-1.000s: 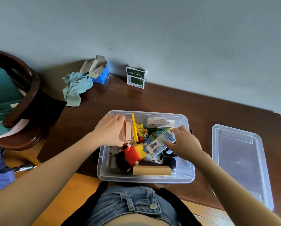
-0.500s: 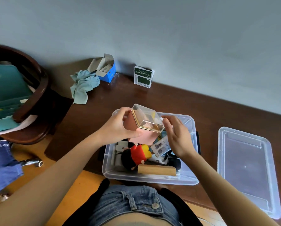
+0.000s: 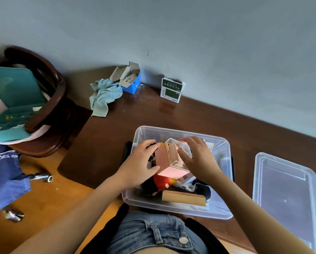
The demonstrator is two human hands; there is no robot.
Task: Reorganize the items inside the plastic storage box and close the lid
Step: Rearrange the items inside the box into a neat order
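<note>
- We see a clear storage box [image 3: 179, 132] on a dark brown table [image 3: 199, 116].
- In it we see a pink case [image 3: 169, 162] with a clear top, a red and black toy [image 3: 161, 181] and a tan wooden block [image 3: 182, 198].
- At right lies a clear lid [image 3: 289, 195].
- At upper centre we see a pale teal cloth [image 3: 104, 97], a blue carton [image 3: 132, 85] and a green and white pack [image 3: 171, 90].
- The wall [image 3: 208, 43] is grey-blue.
</note>
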